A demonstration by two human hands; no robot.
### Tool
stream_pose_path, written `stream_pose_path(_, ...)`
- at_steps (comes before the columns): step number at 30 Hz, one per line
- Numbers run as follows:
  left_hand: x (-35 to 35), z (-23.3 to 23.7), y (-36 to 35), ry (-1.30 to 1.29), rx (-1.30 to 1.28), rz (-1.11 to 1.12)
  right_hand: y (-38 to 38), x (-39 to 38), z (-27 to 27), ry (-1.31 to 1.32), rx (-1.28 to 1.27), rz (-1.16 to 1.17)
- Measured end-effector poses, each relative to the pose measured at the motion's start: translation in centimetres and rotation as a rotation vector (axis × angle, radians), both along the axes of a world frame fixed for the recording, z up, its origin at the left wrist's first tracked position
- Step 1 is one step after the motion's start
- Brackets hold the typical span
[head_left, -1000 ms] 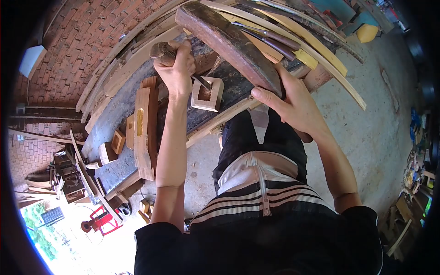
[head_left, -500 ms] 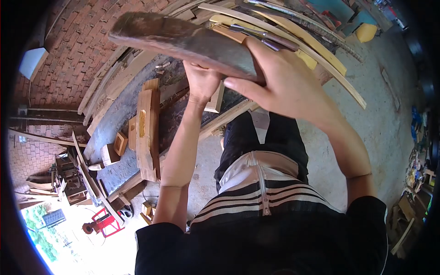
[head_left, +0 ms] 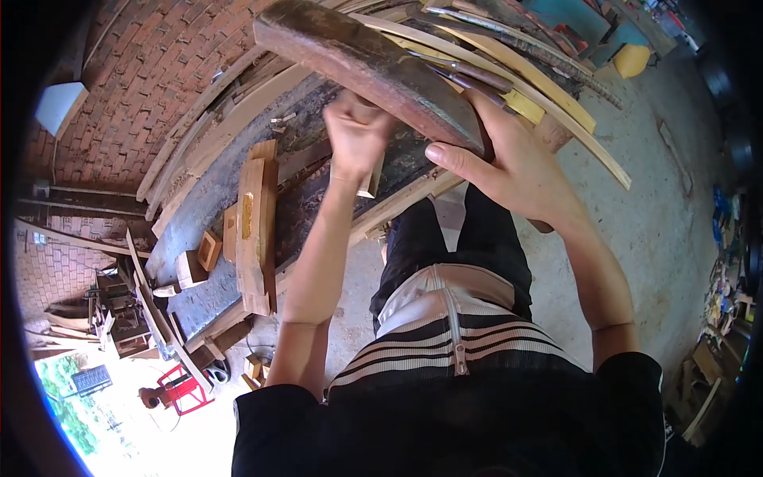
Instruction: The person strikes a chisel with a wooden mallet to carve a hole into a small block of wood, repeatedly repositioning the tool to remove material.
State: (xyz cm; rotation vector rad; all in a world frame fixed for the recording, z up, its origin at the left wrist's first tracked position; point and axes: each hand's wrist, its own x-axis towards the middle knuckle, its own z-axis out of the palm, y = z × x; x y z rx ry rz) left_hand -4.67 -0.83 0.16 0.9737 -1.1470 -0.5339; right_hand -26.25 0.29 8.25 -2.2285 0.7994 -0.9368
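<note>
A long dark wooden block (head_left: 369, 71) with a worn, reddish-brown face is raised over the workbench, tilted down toward the right. My right hand (head_left: 517, 159) is closed around its right end, thumb along the near edge and fingers hidden behind. My left hand (head_left: 358, 131) is just below the block's middle, blurred, its fingers curled in; a gap shows between it and the block. Whatever it may hold is hidden. Beyond my right hand, chisels (head_left: 481, 77) with dark handles lie by thin wooden strips (head_left: 556, 107).
A mortised timber (head_left: 256, 230) lies across the workbench (head_left: 179, 230), near small wooden blocks (head_left: 209, 250). Long boards (head_left: 207, 143) rest along the brick wall (head_left: 159, 87). A red metal stand (head_left: 187, 391) is on the floor at lower left. Scraps lie along the right edge.
The block has shifted right and tilted more steeply, its right end lower. My left hand has come away from its underside, and my right hand has moved right with the block.
</note>
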Motion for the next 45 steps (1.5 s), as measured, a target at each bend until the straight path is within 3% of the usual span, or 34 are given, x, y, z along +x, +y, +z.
stream_pose_path(4, 3.6, 2.0, 0.5, 0.298, -0.004, 0.096, 0.9, -1.4, -0.4, 0.045, 0.096, -0.073)
stream_pose_path(6, 5.2, 2.8, 1.2, 0.355, -0.026, 0.029, 1.5, -1.8, 0.0, 0.030, 0.440, -0.085)
stream_pose_path(9, 4.7, 3.3, 2.0, 0.289, -0.009, 0.018, 1.2, -1.5, -2.5, -0.083, 0.357, -0.084)
stream_pose_path(13, 3.7, 1.9, 2.1, 0.363, 0.076, -0.037, 1.4, -1.6, -3.2, -0.014, 0.431, -0.088)
stream_pose_path(15, 3.4, 1.7, 2.2, 0.336, 0.080, -0.072, 1.6, -1.6, -3.3, 0.061, 0.492, -0.076)
stream_pose_path(19, 1.5, 1.8, 2.0, 0.042, 0.126, -0.034, 1.3, -0.9, -2.1, 0.030, 0.440, -0.020)
stream_pose_path(21, -0.1, 2.2, 2.4, -0.172, 0.180, -0.051, 1.8, -0.3, 0.3, -0.265, 0.389, -0.019)
stream_pose_path(22, -1.4, 2.2, 2.2, -0.012, 0.281, -0.098, 2.2, 0.2, 1.6, -0.341, 0.345, -0.084)
stream_pose_path(23, -1.9, 2.6, 2.4, -0.164, 0.250, -0.065, 2.9, 0.5, 2.5, -0.419, 0.302, -0.145)
stream_pose_path(24, -1.8, 0.6, 1.7, -0.225, 0.302, -0.096, 2.8, -0.9, 2.3, -0.352, 0.263, -0.087)
stream_pose_path(25, -2.6, -0.1, 1.4, -0.228, 0.149, -0.066, 2.3, -2.6, 1.7, -0.287, 0.218, -0.031)
stream_pose_path(27, -2.8, 1.0, 2.2, -0.253, 0.227, -0.105, 2.1, -2.4, -1.0, -0.272, -0.012, -0.058)
stream_pose_path(28, -3.2, -0.2, 1.6, -0.298, 0.099, -0.019, 2.0, -2.2, -2.0, -0.264, -0.020, -0.010)
stream_pose_path(30, -3.7, -1.3, 1.5, -0.337, -0.026, 0.075, 2.4, -2.8, -3.1, 0.078, 0.015, -0.086)
stream_pose_path(31, -3.7, -1.2, 1.4, -0.354, 0.024, 0.034, 2.5, -3.4, -2.9, 0.084, 0.002, -0.067)
stream_pose_path(34, -3.6, -0.4, 2.2, -0.338, 0.131, -0.052, 4.4, -4.8, -0.9, -0.162, 0.478, -0.190)
stream_pose_path(38, -4.0, -0.2, 2.3, -0.352, 0.167, -0.066, 3.8, -4.8, -2.1, -0.273, 0.404, -0.059)
stream_pose_path(40, -4.1, -0.6, 2.3, -0.346, 0.125, -0.038, 3.3, -2.9, -3.1, 0.007, 0.013, -0.090)
stream_pose_path(41, -4.2, -0.8, 2.2, -0.342, 0.086, -0.007, 3.3, -3.2, -3.2, 0.006, 0.005, -0.091)
stream_pose_path(43, -3.7, -0.2, 2.5, -0.332, 0.026, 0.002, 3.5, -3.9, -3.2, -0.029, 0.324, -0.108)
stream_pose_path(45, -2.2, 0.6, 2.7, -0.211, 0.144, -0.093, 4.1, -3.5, -2.7, -0.095, 0.412, -0.137)
